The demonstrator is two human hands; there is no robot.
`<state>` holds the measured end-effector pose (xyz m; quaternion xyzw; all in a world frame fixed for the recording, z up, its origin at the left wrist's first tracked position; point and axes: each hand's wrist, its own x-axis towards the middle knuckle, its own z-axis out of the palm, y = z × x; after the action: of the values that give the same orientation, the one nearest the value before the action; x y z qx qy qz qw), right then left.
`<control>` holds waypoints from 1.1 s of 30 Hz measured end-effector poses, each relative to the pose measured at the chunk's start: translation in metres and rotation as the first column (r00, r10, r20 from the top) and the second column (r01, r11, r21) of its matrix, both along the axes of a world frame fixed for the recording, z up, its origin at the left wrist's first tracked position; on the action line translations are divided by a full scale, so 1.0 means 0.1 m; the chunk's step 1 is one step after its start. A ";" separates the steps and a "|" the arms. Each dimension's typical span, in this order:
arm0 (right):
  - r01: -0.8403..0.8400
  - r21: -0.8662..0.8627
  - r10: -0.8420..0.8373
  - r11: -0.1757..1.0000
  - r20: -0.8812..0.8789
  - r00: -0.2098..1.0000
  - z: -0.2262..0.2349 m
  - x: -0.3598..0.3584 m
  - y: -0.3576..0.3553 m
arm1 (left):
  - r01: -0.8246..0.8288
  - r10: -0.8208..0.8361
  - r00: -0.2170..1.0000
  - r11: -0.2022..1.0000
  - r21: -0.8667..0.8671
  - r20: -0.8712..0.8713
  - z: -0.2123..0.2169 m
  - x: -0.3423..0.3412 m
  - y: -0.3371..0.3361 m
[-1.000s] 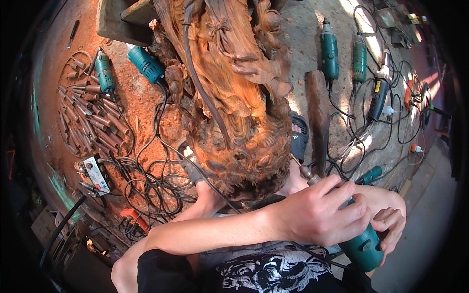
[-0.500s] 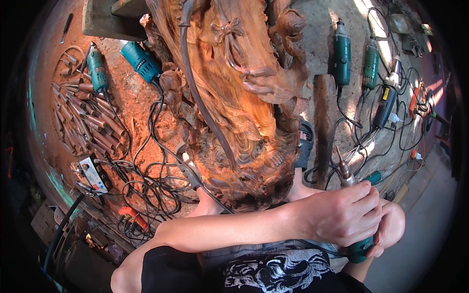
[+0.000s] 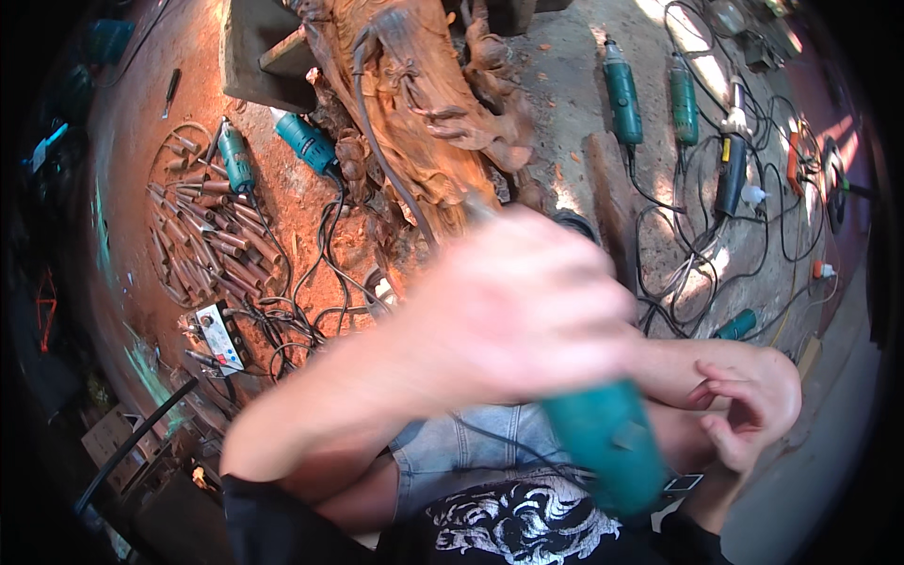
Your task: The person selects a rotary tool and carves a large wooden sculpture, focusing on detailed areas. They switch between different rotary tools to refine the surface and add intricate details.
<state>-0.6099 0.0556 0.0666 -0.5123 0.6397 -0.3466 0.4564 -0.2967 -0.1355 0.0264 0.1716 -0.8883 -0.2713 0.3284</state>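
A teal die grinder (image 3: 612,450) is in my left hand (image 3: 527,306), whose fingers wrap round its front part. Both are blurred by motion and close to the camera. The grinder's back end points down toward my lap, and its cord runs across my shorts. Beyond the hand lies a large carved wooden piece (image 3: 414,104) with twisting, root-like relief; my left hand and forearm hide its near end. Beside my right knee, my right hand (image 3: 733,412) is empty, with its fingers apart and slightly curled.
Many carving bits (image 3: 212,235) lie in a ring on the left. More teal grinders (image 3: 621,99) rest on the ground on both sides, amid tangled black cords. A control box (image 3: 219,336) stands at the left, a wooden bar (image 3: 610,188) right of the carving.
My left hand has swung from beside my right knee toward the middle, carrying the die grinder up. My right hand has let go of the grinder's body. The whole view has shifted.
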 end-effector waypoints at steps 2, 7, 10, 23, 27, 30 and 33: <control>-0.200 -0.120 0.143 0.972 -0.369 0.918 0.30 -0.29 -0.05 | 0.076 -0.092 0.965 0.994 0.076 0.244 0.28 0.54 -0.43; 0.027 -0.086 -0.069 0.996 -0.522 0.850 0.72 -1.16 -0.14 | -0.055 0.214 0.399 0.976 -0.210 0.892 0.65 1.84 -1.04; 0.123 -0.054 -0.134 0.991 -0.406 0.904 0.51 -1.50 -0.45 | 0.041 0.373 0.089 0.925 -0.377 0.924 0.39 2.79 -1.33; 0.083 0.449 0.115 0.890 -0.397 0.910 -1.91 -0.10 -0.70 | -0.191 0.232 0.339 0.966 -0.175 0.912 -1.35 3.26 -1.66; 0.081 0.482 0.158 0.872 -0.435 0.886 -2.04 -0.12 -0.76 | -0.193 0.194 0.328 0.972 -0.136 0.924 -1.68 3.26 -1.76; 0.143 0.521 0.122 0.841 -0.440 0.890 -2.08 -0.15 -0.86 | -0.210 0.169 0.323 0.972 -0.104 0.931 -1.84 3.28 -1.85; 0.122 0.430 0.096 0.895 -0.451 0.887 -2.18 -0.19 -0.85 | -0.230 0.174 0.372 0.969 -0.091 0.912 -1.91 3.22 -1.95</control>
<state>-0.6291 -0.0290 -0.1515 -0.4565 0.7952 -0.0621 0.3943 0.0254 -0.3305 -0.1645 0.4072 -0.8871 -0.1136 -0.1851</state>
